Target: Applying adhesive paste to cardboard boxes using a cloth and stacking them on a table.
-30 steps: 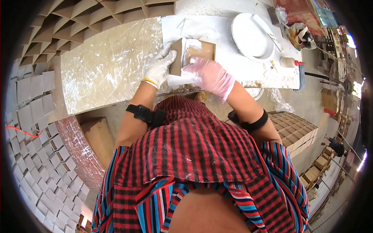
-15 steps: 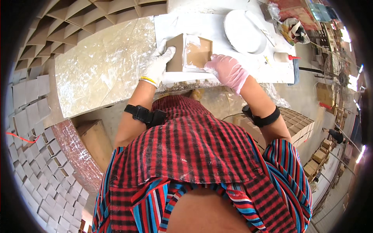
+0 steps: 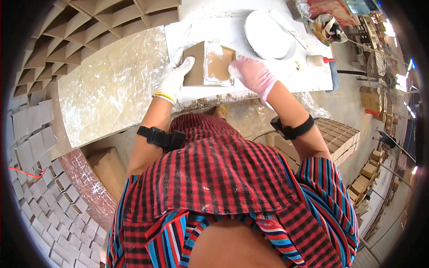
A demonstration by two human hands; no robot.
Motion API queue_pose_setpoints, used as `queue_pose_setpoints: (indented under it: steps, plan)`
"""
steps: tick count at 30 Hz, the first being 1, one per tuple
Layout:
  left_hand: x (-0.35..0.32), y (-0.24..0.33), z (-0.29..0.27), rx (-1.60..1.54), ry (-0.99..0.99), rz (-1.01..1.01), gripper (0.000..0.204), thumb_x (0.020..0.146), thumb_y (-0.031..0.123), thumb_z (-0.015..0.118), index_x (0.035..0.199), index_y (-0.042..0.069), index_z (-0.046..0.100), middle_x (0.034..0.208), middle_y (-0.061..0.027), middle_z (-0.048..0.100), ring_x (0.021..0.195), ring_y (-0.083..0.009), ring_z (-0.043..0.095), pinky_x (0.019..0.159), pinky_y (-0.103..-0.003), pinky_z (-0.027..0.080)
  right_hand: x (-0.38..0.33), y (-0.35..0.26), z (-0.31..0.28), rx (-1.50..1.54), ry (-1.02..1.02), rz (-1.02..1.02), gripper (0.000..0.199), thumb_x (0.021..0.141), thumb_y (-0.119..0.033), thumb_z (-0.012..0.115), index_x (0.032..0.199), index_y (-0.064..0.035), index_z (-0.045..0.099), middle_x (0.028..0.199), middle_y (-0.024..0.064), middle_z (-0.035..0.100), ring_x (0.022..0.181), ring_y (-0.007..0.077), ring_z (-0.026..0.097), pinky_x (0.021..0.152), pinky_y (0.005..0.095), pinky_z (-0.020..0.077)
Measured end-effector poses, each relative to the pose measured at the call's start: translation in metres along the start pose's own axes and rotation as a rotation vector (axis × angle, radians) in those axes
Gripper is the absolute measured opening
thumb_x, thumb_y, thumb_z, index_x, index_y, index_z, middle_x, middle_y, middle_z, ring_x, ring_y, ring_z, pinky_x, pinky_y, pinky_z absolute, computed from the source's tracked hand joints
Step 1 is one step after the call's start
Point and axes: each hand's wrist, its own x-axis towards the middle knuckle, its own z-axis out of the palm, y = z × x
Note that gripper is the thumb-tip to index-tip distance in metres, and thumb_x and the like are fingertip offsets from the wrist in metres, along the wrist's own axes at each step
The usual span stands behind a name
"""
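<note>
A small brown cardboard box (image 3: pixel 194 67) sits on the white-covered part of the table, its right-hand face smeared with white paste along the edges. My left hand (image 3: pixel 175 77), in a white glove with a yellow cuff, grips the box's left side, thumb on the near panel. My right hand (image 3: pixel 255 75), in a thin pinkish-white glove, is closed beside the box's right edge. Something whitish shows at its fingertips, too small to name. Beyond it stands a round white dish (image 3: pixel 263 38) coated with white paste, a white spatula (image 3: pixel 286 27) lying across its rim.
A white bottle with a red nozzle (image 3: pixel 318 60) lies to the right. Cardboard dividers (image 3: pixel 98 22) fill the far left. Grey-white box pieces (image 3: pixel 49 178) are stacked at left. A paste-stained wooden tabletop (image 3: pixel 111 80) spreads left of the box. A gridded carton (image 3: pixel 335 138) stands below right.
The whole view has shifted a little. My right hand has come away slightly from the box's lower right edge; my left hand still grips the left side.
</note>
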Motion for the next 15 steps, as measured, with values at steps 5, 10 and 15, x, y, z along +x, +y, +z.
queue_pose_setpoints:
  steps: [5, 10, 15]
  plan:
    - [0.000, -0.005, 0.001, -0.023, 0.063, 0.017, 0.055, 0.087, 0.012, 0.060, 0.135, 0.001, 0.037, 0.133, -0.0095, 0.042, 0.115, -0.0144, 0.044, 0.097, -0.025, 0.035, 0.021, 0.009, 0.006, -0.164, 0.384, 0.041, 0.021, 0.081, -0.011, 0.050, 0.100, -0.0064, 0.060, 0.090, 0.0162, 0.061, 0.087, 0.0311, 0.061, 0.073, 0.0390, 0.0499]
    - [0.003, -0.002, 0.000, 0.073, 0.010, 0.026, 0.056, 0.086, 0.013, 0.061, 0.135, 0.000, 0.036, 0.133, -0.0097, 0.043, 0.117, -0.0156, 0.043, 0.098, -0.025, 0.034, -0.003, 0.001, 0.012, -0.122, 0.056, 0.012, 0.022, 0.077, -0.012, 0.057, 0.097, -0.0051, 0.061, 0.091, 0.0173, 0.061, 0.086, 0.0332, 0.059, 0.076, 0.0414, 0.0477]
    - [0.008, -0.007, -0.001, 0.099, 0.016, 0.051, 0.052, 0.086, 0.014, 0.062, 0.132, 0.001, 0.041, 0.128, -0.0074, 0.047, 0.114, -0.0145, 0.044, 0.096, -0.025, 0.035, -0.002, 0.006, 0.004, -0.070, 0.005, 0.040, 0.027, 0.078, -0.012, 0.056, 0.104, -0.0032, 0.059, 0.094, 0.0190, 0.061, 0.088, 0.0330, 0.059, 0.078, 0.0410, 0.0476]
